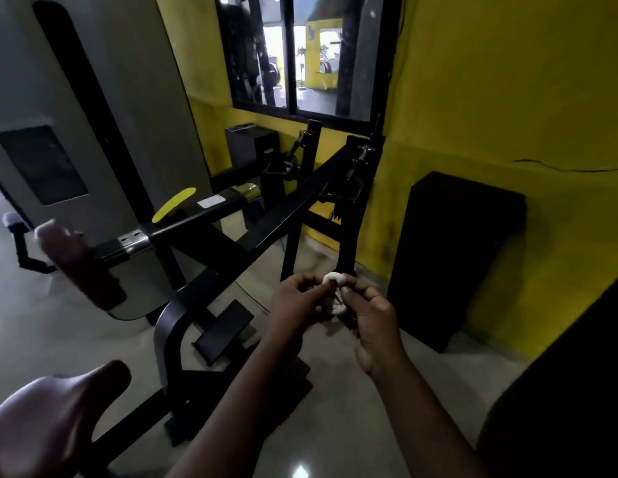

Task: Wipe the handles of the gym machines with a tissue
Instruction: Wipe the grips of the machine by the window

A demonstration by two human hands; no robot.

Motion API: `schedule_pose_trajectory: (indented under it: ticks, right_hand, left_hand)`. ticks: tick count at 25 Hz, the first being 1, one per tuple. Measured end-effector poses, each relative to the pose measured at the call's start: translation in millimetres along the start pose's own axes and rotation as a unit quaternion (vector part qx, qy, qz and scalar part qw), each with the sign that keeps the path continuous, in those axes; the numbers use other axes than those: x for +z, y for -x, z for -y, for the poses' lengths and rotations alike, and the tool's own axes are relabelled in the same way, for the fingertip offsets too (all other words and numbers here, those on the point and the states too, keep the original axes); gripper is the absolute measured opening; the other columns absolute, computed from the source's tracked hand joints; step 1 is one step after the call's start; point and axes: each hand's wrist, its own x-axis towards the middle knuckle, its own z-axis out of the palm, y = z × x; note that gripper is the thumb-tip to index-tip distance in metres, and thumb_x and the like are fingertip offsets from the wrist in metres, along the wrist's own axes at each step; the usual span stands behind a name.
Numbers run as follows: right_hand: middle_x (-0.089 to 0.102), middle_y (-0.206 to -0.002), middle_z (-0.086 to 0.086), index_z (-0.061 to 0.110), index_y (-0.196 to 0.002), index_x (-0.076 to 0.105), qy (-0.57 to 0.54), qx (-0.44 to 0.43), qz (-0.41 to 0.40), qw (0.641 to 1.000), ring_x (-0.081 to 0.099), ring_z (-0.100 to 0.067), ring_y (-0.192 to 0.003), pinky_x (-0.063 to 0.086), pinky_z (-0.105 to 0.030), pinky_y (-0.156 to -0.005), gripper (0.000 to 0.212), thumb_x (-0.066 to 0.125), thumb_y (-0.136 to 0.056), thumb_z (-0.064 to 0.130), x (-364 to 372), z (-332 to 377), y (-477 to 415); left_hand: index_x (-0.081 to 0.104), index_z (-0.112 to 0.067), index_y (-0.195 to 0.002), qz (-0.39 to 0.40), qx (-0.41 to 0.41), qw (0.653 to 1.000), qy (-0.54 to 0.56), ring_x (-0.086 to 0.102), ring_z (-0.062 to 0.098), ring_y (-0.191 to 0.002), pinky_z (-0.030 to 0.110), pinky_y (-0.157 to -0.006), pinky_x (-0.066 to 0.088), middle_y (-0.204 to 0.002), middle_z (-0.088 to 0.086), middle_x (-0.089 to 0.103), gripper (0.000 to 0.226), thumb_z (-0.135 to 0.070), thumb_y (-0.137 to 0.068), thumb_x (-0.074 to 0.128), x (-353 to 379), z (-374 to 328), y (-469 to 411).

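Observation:
A crumpled white tissue [335, 294] is pinched between both of my hands in the middle of the view, above the floor. My left hand [293, 300] grips its left side with curled fingers. My right hand [373, 319] holds its right side. A black gym machine frame [252, 243] stands just behind and left of my hands. Its black bar with a chrome collar [135, 239] runs to the left. A grey foam-capped handle [11, 220] sticks out at the far left.
Maroon padded seats sit at the lower left [48, 415] and mid left [79, 267]. A grey weight-stack housing [93, 108] rises at the left. A black speaker box [455, 257] stands against the yellow wall [507, 98]. A window [300, 53] is behind the machine.

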Motion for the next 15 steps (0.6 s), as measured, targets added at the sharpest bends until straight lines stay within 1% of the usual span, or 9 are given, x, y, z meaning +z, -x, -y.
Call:
schedule_pose_trajectory:
  ticks: [2,4,6,8,10,12,14,15]
  right_hand:
    - [0.073,-0.100,-0.013,0.006,-0.107,0.068,-0.005,-0.013,-0.028,1.000,0.068,-0.027,-0.092,0.055,-0.036,-0.077,0.018,0.059,-0.091,0.004,16,2,-35]
    - [0.074,-0.098,-0.012,0.007,-0.106,0.068,0.003,-0.017,-0.039,0.999,0.069,-0.025,-0.088,0.057,-0.032,-0.071,0.017,0.060,-0.091,0.005,25,3,-60]
    - [0.074,-0.095,-0.010,0.008,-0.104,0.068,0.003,-0.019,-0.049,0.999,0.070,-0.022,-0.082,0.057,-0.028,-0.066,0.016,0.060,-0.091,0.004,32,2,-90]
    - [0.074,-0.095,-0.010,0.008,-0.106,0.068,-0.001,-0.016,-0.051,0.999,0.071,-0.020,-0.081,0.056,-0.026,-0.062,0.017,0.060,-0.091,0.004,35,1,-121]
    - [0.074,-0.097,-0.010,0.006,-0.109,0.067,0.001,-0.013,-0.046,0.999,0.071,-0.019,-0.080,0.054,-0.024,-0.059,0.019,0.060,-0.091,0.003,33,3,-156]
    - [0.074,-0.095,-0.010,0.006,-0.108,0.067,-0.007,-0.001,-0.044,0.999,0.071,-0.018,-0.079,0.053,-0.023,-0.056,0.019,0.060,-0.091,0.002,29,7,-192]
    - [0.074,-0.096,-0.010,0.005,-0.108,0.066,-0.019,0.010,-0.036,0.999,0.072,-0.021,-0.083,0.055,-0.025,-0.059,0.019,0.060,-0.090,0.002,22,14,-239]
    - [0.074,-0.098,-0.011,0.005,-0.110,0.066,-0.023,0.020,-0.028,0.999,0.072,-0.022,-0.086,0.055,-0.027,-0.061,0.021,0.060,-0.090,0.001,18,19,-264]
  left_hand:
    - [0.068,-0.006,-0.088,0.033,-0.004,0.999,0.001,0.063,0.019,-0.063,0.025,-0.052,0.051,-0.071,0.008,0.068,0.010,-0.014,-0.084,0.073,-5,-9,-44]
    - [0.068,-0.007,-0.086,0.045,-0.016,0.999,0.005,0.060,0.025,-0.068,0.029,-0.056,0.051,-0.069,0.008,0.069,0.009,-0.013,-0.084,0.074,-9,-11,-77]
    - [0.069,-0.007,-0.085,0.051,-0.029,0.998,0.011,0.059,0.026,-0.070,0.033,-0.061,0.050,-0.069,0.008,0.069,0.008,-0.013,-0.084,0.073,-7,-7,-112]
    - [0.069,-0.008,-0.087,0.044,-0.046,0.998,0.010,0.061,0.026,-0.070,0.037,-0.067,0.050,-0.072,0.009,0.070,0.009,-0.015,-0.084,0.074,-2,-2,-146]
    - [0.069,-0.008,-0.088,0.041,-0.050,0.998,0.003,0.065,0.024,-0.069,0.038,-0.068,0.051,-0.073,0.008,0.071,0.011,-0.016,-0.083,0.075,9,2,-183]
    - [0.069,-0.009,-0.086,0.043,-0.048,0.998,0.002,0.066,0.021,-0.067,0.035,-0.066,0.053,-0.072,0.007,0.071,0.009,-0.015,-0.083,0.074,22,3,-216]
    - [0.069,-0.008,-0.084,0.040,-0.041,0.998,0.005,0.063,0.015,-0.059,0.025,-0.055,0.052,-0.067,0.005,0.068,0.007,-0.013,-0.084,0.073,40,4,-256]
    - [0.069,-0.006,-0.084,0.036,-0.040,0.999,0.005,0.060,0.011,-0.053,0.021,-0.049,0.048,-0.062,0.004,0.066,0.007,-0.012,-0.085,0.072,49,3,-277]
